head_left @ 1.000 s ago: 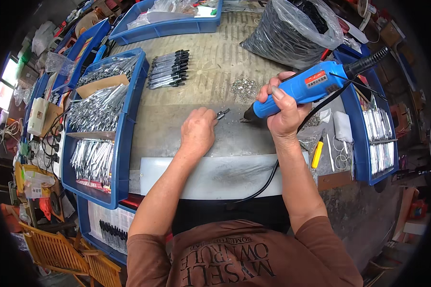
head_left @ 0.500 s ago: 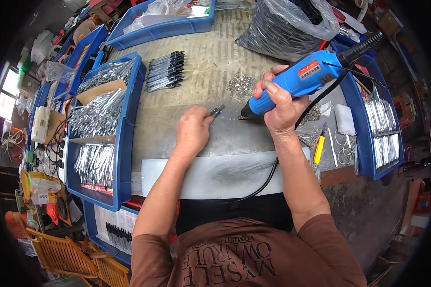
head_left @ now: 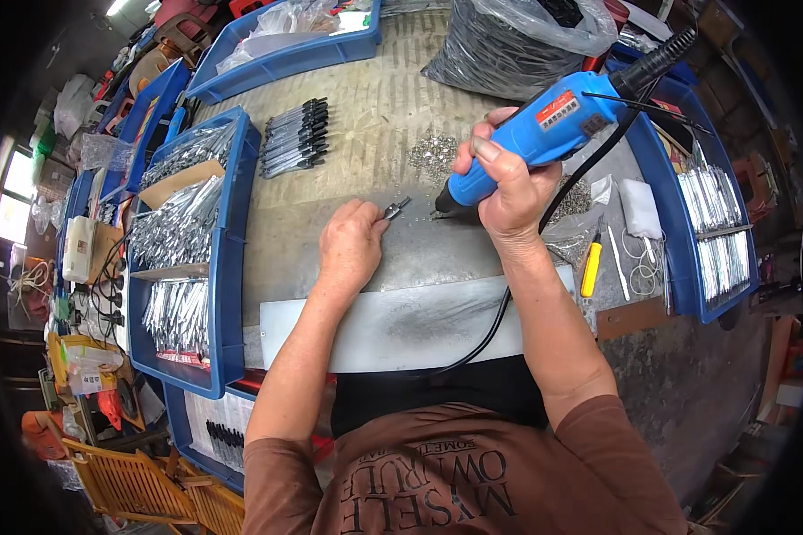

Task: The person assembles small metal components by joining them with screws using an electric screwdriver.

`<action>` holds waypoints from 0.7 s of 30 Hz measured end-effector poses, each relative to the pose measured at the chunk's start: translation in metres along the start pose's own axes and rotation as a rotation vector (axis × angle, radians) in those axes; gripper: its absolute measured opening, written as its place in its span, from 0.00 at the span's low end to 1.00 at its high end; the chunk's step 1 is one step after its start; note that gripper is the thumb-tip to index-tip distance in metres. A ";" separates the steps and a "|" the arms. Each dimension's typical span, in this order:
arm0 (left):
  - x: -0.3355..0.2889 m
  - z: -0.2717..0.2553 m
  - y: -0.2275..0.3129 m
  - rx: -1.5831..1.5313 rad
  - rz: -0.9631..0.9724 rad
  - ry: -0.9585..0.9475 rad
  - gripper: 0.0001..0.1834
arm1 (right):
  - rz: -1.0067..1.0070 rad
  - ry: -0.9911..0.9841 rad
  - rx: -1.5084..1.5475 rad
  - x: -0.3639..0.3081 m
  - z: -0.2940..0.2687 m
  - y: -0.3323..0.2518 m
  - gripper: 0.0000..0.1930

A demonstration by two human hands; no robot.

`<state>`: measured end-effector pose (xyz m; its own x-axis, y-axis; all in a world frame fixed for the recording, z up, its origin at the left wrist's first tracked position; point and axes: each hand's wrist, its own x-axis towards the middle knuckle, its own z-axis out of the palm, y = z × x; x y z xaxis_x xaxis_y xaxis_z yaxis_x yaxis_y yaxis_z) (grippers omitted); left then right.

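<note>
My left hand (head_left: 352, 239) is closed on a slim, dark, pen-shaped piece (head_left: 398, 208), whose end pokes out past the fingertips, low over the table. The rest of that piece is hidden in the fingers. My right hand (head_left: 516, 187) grips a blue electric screwdriver (head_left: 558, 123), tilted so its black nose points down toward the table, to the right of the piece and apart from it. Just beyond the nose lies a scatter of tiny shiny metal parts (head_left: 433, 157). A row of slim pen-shaped pieces with black ends (head_left: 294, 138) rests farther back on the left.
A blue divided bin (head_left: 232, 308) of silvery strips stands left, another blue bin (head_left: 723, 308) right. A grey plastic bag (head_left: 482, 58) bulges at the back beside a blue tray (head_left: 285, 73). A yellow-handled tool (head_left: 590, 270) lies right. The screwdriver's black cable (head_left: 500, 330) crosses a pale board (head_left: 401, 334).
The view has shifted slightly. Both hands keep their holds; the pen-shaped piece has turned a little in my left fingers, and the screwdriver stays tilted nose down.
</note>
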<state>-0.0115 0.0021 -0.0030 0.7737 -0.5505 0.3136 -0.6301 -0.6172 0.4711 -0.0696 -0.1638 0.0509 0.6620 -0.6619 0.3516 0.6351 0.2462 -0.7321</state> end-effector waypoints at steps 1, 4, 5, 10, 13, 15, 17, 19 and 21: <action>0.000 0.000 -0.001 -0.006 -0.010 -0.008 0.04 | 0.001 0.002 0.007 0.000 0.000 0.001 0.16; 0.001 0.001 -0.001 -0.020 -0.036 -0.025 0.04 | -0.013 0.005 -0.006 0.000 0.000 0.000 0.16; 0.001 0.002 0.000 -0.027 -0.053 -0.033 0.04 | -0.013 0.006 -0.005 0.000 0.000 -0.001 0.16; 0.002 0.001 0.000 0.008 -0.026 -0.021 0.04 | -0.019 -0.016 0.011 0.001 -0.001 0.000 0.17; 0.002 0.001 0.001 0.022 -0.006 -0.005 0.04 | -0.013 -0.026 0.003 0.000 0.001 -0.001 0.17; 0.003 0.002 0.001 0.012 -0.002 0.003 0.04 | -0.006 -0.034 0.012 -0.001 0.003 0.000 0.17; 0.002 0.003 -0.001 0.002 -0.006 0.010 0.03 | 0.001 -0.050 0.019 0.000 0.006 0.001 0.16; 0.002 0.005 -0.001 0.007 0.000 0.021 0.03 | -0.002 -0.067 -0.005 0.000 0.010 0.004 0.16; 0.001 0.005 0.000 0.010 0.003 0.031 0.03 | 0.004 -0.089 -0.005 0.002 0.020 0.006 0.16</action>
<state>-0.0105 -0.0015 -0.0070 0.7735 -0.5345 0.3405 -0.6328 -0.6214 0.4620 -0.0568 -0.1494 0.0589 0.6976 -0.5953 0.3987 0.6304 0.2456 -0.7364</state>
